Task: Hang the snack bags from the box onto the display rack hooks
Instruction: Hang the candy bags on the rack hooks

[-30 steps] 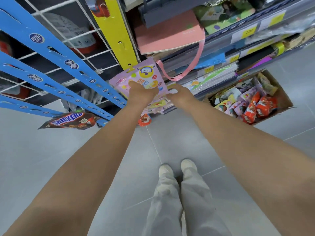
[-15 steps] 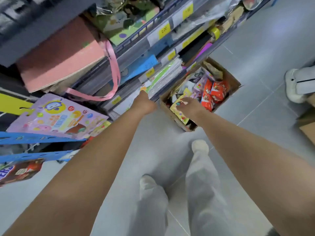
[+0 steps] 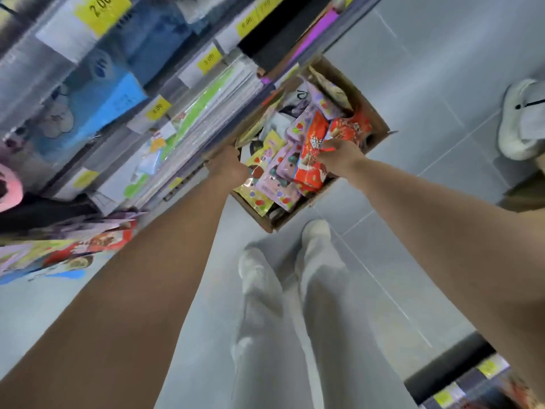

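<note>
- Head view, looking straight down: both arms reach into the box (image 3: 373,119) on the floor (image 3: 413,69), hard against the shelf (image 3: 177,93).
- Right hand (image 3: 339,156) is pinched on a red bag (image 3: 312,154), fingers closed over its edge, the bag lying atop the pile.
- Left hand (image 3: 230,169) sits at the box's near-left rim, over a yellow bag (image 3: 259,154); grip or no grip, I cannot tell, fingers hidden.
- Pink bags (image 3: 280,172) crowd the middle of the box, between the two hands.
- Hung bags (image 3: 73,249) show at far left, blurred.
</note>
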A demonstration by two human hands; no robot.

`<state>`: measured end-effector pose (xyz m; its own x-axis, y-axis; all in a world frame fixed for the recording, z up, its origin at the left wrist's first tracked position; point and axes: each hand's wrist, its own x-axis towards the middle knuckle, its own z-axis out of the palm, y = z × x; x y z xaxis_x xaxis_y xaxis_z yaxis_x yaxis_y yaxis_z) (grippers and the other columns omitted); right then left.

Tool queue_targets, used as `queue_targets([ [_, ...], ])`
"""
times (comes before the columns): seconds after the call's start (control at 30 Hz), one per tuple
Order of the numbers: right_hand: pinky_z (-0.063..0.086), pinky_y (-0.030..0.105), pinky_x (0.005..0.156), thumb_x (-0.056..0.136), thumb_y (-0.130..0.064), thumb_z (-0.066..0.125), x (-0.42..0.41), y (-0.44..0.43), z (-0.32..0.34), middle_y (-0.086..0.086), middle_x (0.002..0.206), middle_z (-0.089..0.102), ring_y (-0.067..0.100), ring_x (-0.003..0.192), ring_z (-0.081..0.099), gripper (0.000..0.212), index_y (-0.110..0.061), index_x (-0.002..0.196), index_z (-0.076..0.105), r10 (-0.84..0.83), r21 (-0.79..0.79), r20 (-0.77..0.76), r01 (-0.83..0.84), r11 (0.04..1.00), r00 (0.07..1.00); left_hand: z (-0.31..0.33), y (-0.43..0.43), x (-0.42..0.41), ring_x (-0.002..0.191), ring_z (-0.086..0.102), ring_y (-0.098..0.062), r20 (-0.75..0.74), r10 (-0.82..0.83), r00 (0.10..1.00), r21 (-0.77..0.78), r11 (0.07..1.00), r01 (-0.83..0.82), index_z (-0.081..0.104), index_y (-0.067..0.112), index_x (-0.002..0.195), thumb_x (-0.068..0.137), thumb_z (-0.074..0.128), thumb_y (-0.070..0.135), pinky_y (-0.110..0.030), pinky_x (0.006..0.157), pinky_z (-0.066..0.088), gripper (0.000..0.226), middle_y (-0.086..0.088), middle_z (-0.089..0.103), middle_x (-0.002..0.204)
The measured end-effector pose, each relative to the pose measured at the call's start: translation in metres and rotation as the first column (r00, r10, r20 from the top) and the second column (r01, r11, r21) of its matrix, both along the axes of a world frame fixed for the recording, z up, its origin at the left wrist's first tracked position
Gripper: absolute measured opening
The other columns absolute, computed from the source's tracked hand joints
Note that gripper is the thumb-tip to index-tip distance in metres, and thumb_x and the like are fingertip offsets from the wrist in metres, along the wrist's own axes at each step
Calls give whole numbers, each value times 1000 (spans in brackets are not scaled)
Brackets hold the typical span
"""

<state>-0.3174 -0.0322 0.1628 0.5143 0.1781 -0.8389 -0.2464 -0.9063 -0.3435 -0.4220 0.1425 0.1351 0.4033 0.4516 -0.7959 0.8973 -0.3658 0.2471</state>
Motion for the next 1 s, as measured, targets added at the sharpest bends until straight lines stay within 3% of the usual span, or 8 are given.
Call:
queue_targets([
  [0.1, 41, 29, 80, 94, -18, 50, 12, -3, -30, 13, 112, 57, 20, 89, 48, 45, -7, 137, 44, 27, -1, -41, -27, 1000, 999, -30, -7, 11, 116, 54, -25, -16, 50, 999, -55, 997, -51, 41, 12, 136, 83, 66, 12, -23, 79, 42, 58, -9, 51, 134],
  [0.2, 44, 34, 92, 94, -18, 49, 17, -5, -63, 18, 129, 55, 27, 106, 56, 42, -5, 134, 46, 33, 11, -89, -32, 999, 995, -60, -12, 22, 113, 56, -26, -15, 7, 1000, -64, 998, -8, 48, 14, 130, 86, 62, 14, -21, 77, 38, 46, -7, 54, 129],
  [0.37, 38, 12, 46, 94, -20, 49, 22, -7, -120, 9, 123, 59, 15, 78, 53, 42, -14, 136, 47, -33, 30, -145, 38, 999, 989, -120, -19, 35, 114, 56, -30, -1, 16, 1000, -126, 992, -16, 57, 6, 122, 88, 58, 13, -37, 93, 50, 35, -13, 55, 130],
  [0.6, 30, 16, 40, 95, -14, 41, 28, -18, -183, -5, 65, 46, 10, 50, 37, 39, -21, 132, 51, -151, 4, -159, 153, 988, 976, -196, -39, 54, 132, 40, -28, -35, 9, 999, -220, 975, -17, 29, 7, 145, 94, 54, 29, -33, 100, 38, 61, -11, 35, 149],
  [0.73, 48, 24, 65, 93, -17, 46, 34, -25, -198, -3, 78, 52, 13, 66, 49, 38, -16, 130, 52, -201, -20, -146, 200, 980, 969, -215, -47, 57, 69, 48, -19, -107, -85, 991, -84, 994, 76, 53, 1, 81, 88, 64, 36, -27, 53, 32, 37, -4, 47, 75],
  [0.83, 53, 35, 88, 93, -20, 46, 38, -29, -193, 6, 96, 59, 23, 93, 60, 29, -18, 118, 58, -175, -61, -162, 167, 984, 971, -211, -51, 53, 80, 48, -21, -120, -77, 990, -13, 997, 76, 41, 4, 64, 87, 65, 32, -29, 60, 33, 43, -5, 45, 74],
  [0.93, 47, 32, 73, 91, -17, 43, 37, -28, -184, 2, 71, 51, 23, 86, 57, 17, -18, 83, 58, -145, -86, -155, 133, 987, 977, -191, -46, 47, 97, 58, -32, -83, -25, 996, -8, 1000, 24, 60, -6, 92, 88, 64, 28, -37, 72, 45, 35, -18, 62, 97],
  [1.0, 46, 33, 74, 91, -16, 42, 35, -23, -172, 2, 69, 50, 22, 82, 53, 16, -15, 92, 59, -136, -82, -172, 123, 989, 976, -173, -35, 36, 106, 58, -35, -93, -2, 996, 21, 1000, 4, 59, -6, 111, 88, 63, 30, -40, 80, 47, 43, -22, 60, 115],
])
